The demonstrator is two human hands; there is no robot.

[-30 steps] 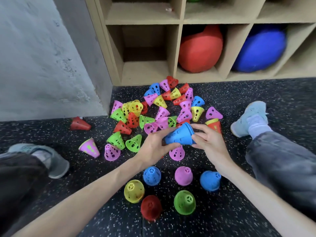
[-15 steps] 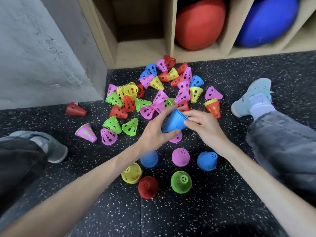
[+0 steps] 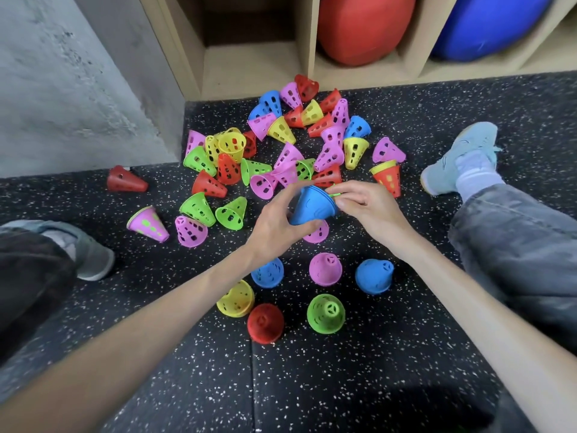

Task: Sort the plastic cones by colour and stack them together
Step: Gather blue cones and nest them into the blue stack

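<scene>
My left hand [image 3: 274, 223] grips a blue cone stack [image 3: 313, 206] by its narrow end, just above the floor. My right hand [image 3: 365, 204] pinches the stack's wide rim, where a thin green edge shows. A jumbled pile of pink, green, yellow, red and blue cones [image 3: 290, 145] lies behind the hands. Nearer me stand sorted cones: blue [image 3: 268, 273], pink [image 3: 325, 269], a second blue [image 3: 374, 275], yellow [image 3: 235, 300], red [image 3: 265, 323] and green [image 3: 325, 313]. A pink cone [image 3: 317, 234] lies partly hidden under the held stack.
A wooden cubby shelf [image 3: 307, 32] stands at the back, holding a red ball [image 3: 362, 26] and a blue ball [image 3: 487, 23]. A grey wall [image 3: 62, 82] is on the left. My shoes [image 3: 459, 157] and legs flank the speckled black floor [image 3: 312, 385]. A red cone [image 3: 125, 180] lies apart at left.
The view tilted down and moved closer. Both hands kept hold of the blue stack and turned it so its wide rim faces up and to the right.
</scene>
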